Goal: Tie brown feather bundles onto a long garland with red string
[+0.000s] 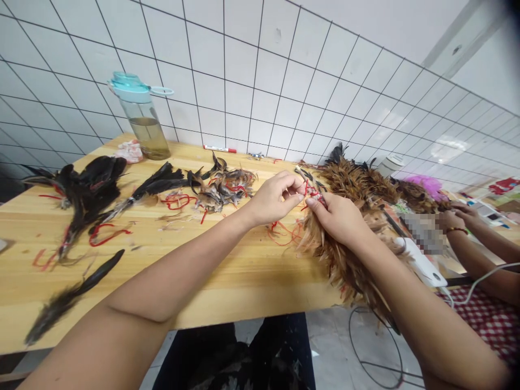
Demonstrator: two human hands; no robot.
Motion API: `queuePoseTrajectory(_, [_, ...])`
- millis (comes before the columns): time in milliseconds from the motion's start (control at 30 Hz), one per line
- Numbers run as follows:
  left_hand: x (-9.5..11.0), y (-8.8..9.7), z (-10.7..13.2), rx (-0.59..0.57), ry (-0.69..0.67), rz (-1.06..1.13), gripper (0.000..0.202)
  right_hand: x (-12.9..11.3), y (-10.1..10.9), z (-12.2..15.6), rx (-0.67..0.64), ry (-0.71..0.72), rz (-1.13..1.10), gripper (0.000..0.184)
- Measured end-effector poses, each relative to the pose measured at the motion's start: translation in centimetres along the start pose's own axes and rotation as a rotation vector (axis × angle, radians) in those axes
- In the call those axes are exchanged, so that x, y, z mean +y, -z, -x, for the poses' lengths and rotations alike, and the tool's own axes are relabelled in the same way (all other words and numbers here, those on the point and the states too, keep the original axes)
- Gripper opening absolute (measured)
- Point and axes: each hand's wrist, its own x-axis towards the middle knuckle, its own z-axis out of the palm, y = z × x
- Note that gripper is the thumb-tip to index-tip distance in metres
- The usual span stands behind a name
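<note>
My right hand [340,218] grips the bound end of a long bundle of brown feathers [325,252], which hangs past the table's front edge beneath my forearm. Red string [312,190] is wound around that end. Close beside it, my left hand [274,199] is closed in a pinch with the red string at its fingertips; the exact hold is partly hidden. A pale stick end [299,171] shows just beyond my hands. Left of my left hand lies a small heap of grey and brown feathers [221,189] tangled with red string.
Black feathers [91,181] and a single dark feather [77,295] lie on the left. A water bottle [146,124] and a marker [219,149] stand near the tiled wall. More brown feathers [357,181], a white power bank [422,262] and another person's hands [455,219] are at right.
</note>
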Motion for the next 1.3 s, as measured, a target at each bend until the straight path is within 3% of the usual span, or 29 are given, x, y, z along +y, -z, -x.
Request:
queuePoseTrajectory(133, [0.0,0.4,-0.2,0.054,0.175,0.414,0.006,0.7,-0.4,0.0,-0.010,0.044,-0.197,0.046])
queuePoseTrajectory(233, [-0.2,1.1,-0.6,0.158,0.310,0.770,0.009,1.1,-0.4,0.2,-0.018,0.031,-0.239,0.046])
queuePoseTrajectory(400, [-0.7,2.1,-1.2,0.369,0.376,0.921,0.009,0.9,-0.3,0.5,-0.082,0.039,-0.138,0.046])
queuePoseTrajectory(567, [-1.1,2.3,-1.4,0.290,0.404,0.829,0.011,0.0,-0.7,1.0,-0.153,0.152,0.013,0.044])
queuePoseTrajectory(733, [-2.8,2.3,-1.7,0.362,0.592,0.692,0.003,-0.2,-0.4,1.1,-0.118,0.155,0.029,0.044])
queuePoseTrajectory(833, [-3.7,2.7,-1.6,0.207,0.620,0.387,0.003,0.3,0.2,0.8,-0.029,0.078,0.001,0.044])
queuePoseTrajectory(933, [-3.4,3.2,-1.3,0.023,0.467,-0.096,0.010,0.8,0.6,0.7,0.027,0.032,-0.020,0.044])
queuePoseTrajectory(1000, [-2.6,3.2,-1.1,0.082,0.287,-0.296,0.023,0.8,0.6,0.6,0.033,0.021,-0.003,0.043])
queuePoseTrajectory(1067, [-1.6,2.7,-0.9,0.135,0.149,-0.290,0.028,0.7,0.5,0.6,0.025,0.020,0.033,0.043])
queuePoseTrajectory(1133, [-0.7,2.0,-0.7,0.056,0.096,-0.157,0.029,0.3,0.3,0.6,0.021,0.029,0.079,0.042])
queuePoseTrajectory(1233, [0.4,0.8,-0.3,-0.114,0.127,-0.038,0.026,-0.2,0.1,0.5,0.027,0.048,0.159,0.042])
queuePoseTrajectory(1300, [0.8,0.3,0.0,-0.117,0.161,-0.098,0.020,-0.3,0.0,0.4,0.046,0.046,0.225,0.043])
